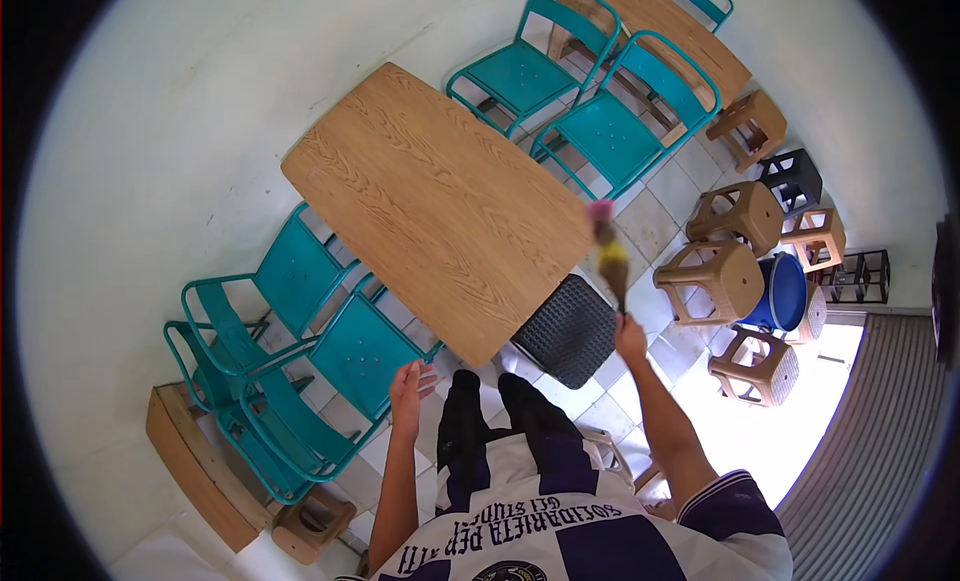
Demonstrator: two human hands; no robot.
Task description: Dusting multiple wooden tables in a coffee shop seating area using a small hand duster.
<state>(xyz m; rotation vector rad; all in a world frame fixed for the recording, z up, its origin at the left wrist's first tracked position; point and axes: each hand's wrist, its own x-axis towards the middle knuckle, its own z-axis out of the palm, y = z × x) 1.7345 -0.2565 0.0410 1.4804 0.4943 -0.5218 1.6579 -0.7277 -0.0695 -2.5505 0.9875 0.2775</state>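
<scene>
My right hand (630, 337) grips the handle of a feather duster (611, 262), whose blurred brown, yellow and pink head reaches up to the right end of a wood-grain table (442, 206). My left hand (409, 389) holds nothing; its fingers are apart, close to the table's near corner and a teal metal chair (364, 356). A black woven-pattern stool (571, 332) stands at the table's end, between the tabletop and my right forearm.
More teal chairs (517, 78) stand beyond the table and at left. Brown plastic stools (724, 281) and a blue bucket (784, 292) are grouped at right, near a bright doorway with a ribbed shutter (862, 446). Another wooden table (675, 25) is at the top; a wall runs along the left.
</scene>
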